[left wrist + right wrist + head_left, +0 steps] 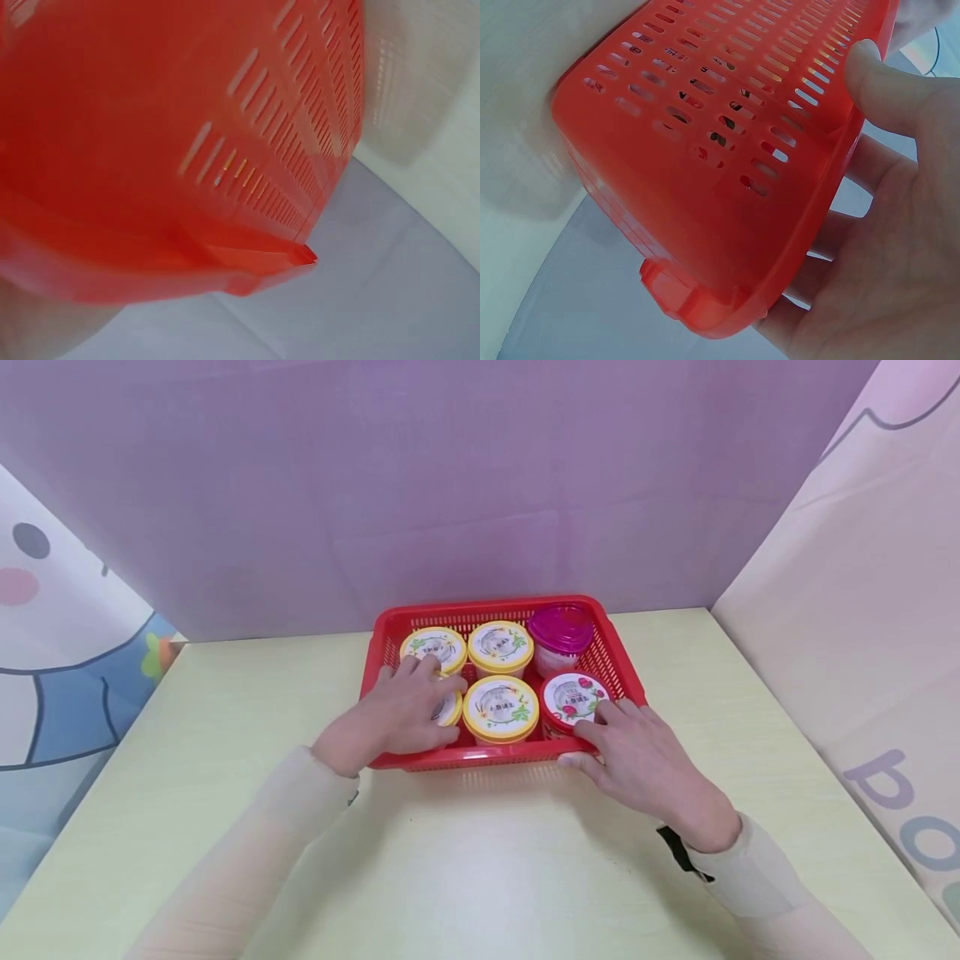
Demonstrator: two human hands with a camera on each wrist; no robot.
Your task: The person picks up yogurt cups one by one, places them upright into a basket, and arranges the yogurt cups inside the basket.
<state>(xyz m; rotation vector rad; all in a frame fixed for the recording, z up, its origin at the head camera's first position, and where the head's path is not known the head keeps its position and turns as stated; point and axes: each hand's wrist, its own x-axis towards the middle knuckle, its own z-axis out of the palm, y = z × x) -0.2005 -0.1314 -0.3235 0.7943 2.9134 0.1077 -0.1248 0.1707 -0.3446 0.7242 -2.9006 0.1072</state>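
In the head view a red plastic basket (630, 675) holds several lidded tubs. My left hand (401, 706) reaches over its left side and grips a yellow-lidded tub (450, 710) at the front left, covering most of its lid. On the right, my right hand (637, 747) holds the basket's front right corner, thumb outside the wall and fingers over the rim. Those fingers lie against a red-rimmed tub (573, 696) with a strawberry print. The right wrist view shows the thumb (885, 90) on the rim. In the left wrist view, the basket wall (150, 112) hides the fingers.
More yellow-lidded tubs stand at the back left (435, 647), back middle (501, 645) and front middle (501, 706). A tub with a magenta lid (561, 627) leans at the back right. The basket rests on a pale table (480, 860) before a purple backdrop (450, 485).
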